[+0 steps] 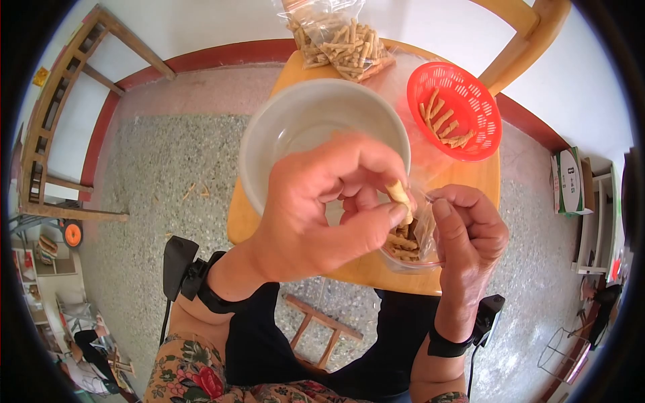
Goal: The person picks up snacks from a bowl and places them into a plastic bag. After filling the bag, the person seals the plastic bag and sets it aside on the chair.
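My left hand point(329, 208) pinches a short pale root stick point(399, 199) between thumb and fingertips, above the near right edge of a large pale bowl point(259, 127). Just to the right, my right hand point(467, 225) has thumb and forefinger closed on the edge of a clear plastic bag point(424, 228). The bag's lower part sits in a clear container point(411, 267) holding more brown sticks point(402, 250). Part of the container is hidden behind my left hand.
A red basket point(481, 138) with several sticks stands at the table's back right. Clear bags full of sticks point(353, 50) lie at the back of the wooden table point(243, 218). A wooden chair back point(521, 57) rises behind; a wooden frame point(322, 322) is below.
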Action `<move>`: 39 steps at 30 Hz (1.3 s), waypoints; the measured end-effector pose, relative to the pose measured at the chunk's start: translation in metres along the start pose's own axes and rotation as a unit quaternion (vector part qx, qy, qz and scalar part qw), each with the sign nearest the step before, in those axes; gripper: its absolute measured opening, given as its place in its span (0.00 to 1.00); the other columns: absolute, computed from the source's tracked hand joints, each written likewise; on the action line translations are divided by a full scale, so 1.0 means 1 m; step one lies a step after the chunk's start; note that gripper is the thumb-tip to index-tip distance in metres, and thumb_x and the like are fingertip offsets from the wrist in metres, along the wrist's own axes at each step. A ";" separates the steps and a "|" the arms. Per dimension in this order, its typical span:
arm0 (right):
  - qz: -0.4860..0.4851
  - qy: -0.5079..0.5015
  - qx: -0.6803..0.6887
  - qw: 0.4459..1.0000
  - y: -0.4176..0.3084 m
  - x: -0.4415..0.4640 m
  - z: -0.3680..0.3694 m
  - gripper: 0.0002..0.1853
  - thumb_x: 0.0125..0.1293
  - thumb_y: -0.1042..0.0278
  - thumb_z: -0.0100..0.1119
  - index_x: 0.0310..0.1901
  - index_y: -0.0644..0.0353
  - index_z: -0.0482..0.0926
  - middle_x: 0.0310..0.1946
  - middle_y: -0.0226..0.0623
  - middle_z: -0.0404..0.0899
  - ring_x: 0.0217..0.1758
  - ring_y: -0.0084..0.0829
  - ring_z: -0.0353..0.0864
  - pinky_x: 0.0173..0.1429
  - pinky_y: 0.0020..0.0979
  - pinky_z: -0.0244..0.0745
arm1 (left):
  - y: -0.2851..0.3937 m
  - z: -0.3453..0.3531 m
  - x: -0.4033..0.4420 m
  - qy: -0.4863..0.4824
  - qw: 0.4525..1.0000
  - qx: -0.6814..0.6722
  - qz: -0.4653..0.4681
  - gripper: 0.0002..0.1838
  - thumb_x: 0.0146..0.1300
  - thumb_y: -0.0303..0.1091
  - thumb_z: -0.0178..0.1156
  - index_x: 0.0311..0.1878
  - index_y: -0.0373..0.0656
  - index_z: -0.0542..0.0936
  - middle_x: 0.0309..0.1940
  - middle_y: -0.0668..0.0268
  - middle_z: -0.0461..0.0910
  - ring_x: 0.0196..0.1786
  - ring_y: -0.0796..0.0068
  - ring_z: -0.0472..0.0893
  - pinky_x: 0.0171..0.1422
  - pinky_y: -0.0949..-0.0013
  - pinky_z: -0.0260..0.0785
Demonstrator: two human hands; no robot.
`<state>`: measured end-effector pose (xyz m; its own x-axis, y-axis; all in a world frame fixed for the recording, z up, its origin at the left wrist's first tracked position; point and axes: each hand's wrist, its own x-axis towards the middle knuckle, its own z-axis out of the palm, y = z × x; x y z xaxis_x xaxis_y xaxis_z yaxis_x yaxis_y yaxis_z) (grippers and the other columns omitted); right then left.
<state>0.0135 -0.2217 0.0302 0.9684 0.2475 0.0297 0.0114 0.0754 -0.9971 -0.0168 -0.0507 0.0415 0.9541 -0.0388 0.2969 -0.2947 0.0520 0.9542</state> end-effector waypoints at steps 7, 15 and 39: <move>-0.012 0.014 0.006 1.000 -0.001 0.000 0.001 0.05 0.58 0.79 0.53 0.36 0.68 0.75 0.24 0.28 0.77 0.27 0.11 0.70 0.31 0.12 0.64 | 0.003 0.007 0.005 -0.018 0.917 0.336 0.216 0.11 0.43 0.18 0.60 0.32 0.38 0.76 0.31 0.59 0.78 0.23 0.73 0.76 0.25 0.77 0.67; -0.028 0.044 -0.013 0.999 -0.010 -0.007 -0.003 0.04 0.57 0.80 0.54 0.35 0.68 0.75 0.24 0.29 0.77 0.27 0.11 0.70 0.32 0.12 0.63 | -0.035 -0.038 0.013 0.017 0.860 0.508 0.029 0.11 0.46 0.22 0.58 0.36 0.40 0.75 0.30 0.62 0.74 0.28 0.70 0.73 0.31 0.71 0.65; -0.034 0.047 -0.011 0.998 -0.004 -0.003 -0.006 0.05 0.57 0.79 0.53 0.35 0.68 0.75 0.25 0.29 0.77 0.28 0.12 0.70 0.33 0.13 0.63 | -0.045 -0.048 0.006 -0.171 0.796 0.580 -0.036 0.08 0.44 0.22 0.54 0.30 0.39 0.69 0.29 0.59 0.71 0.34 0.55 0.73 0.36 0.59 0.66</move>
<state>0.0118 -0.2282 0.0336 0.9844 0.1498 0.0925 0.0831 0.0676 -0.9942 0.0044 -0.0054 -0.0011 0.9590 -0.2799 0.0439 -0.2798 -0.9110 0.3030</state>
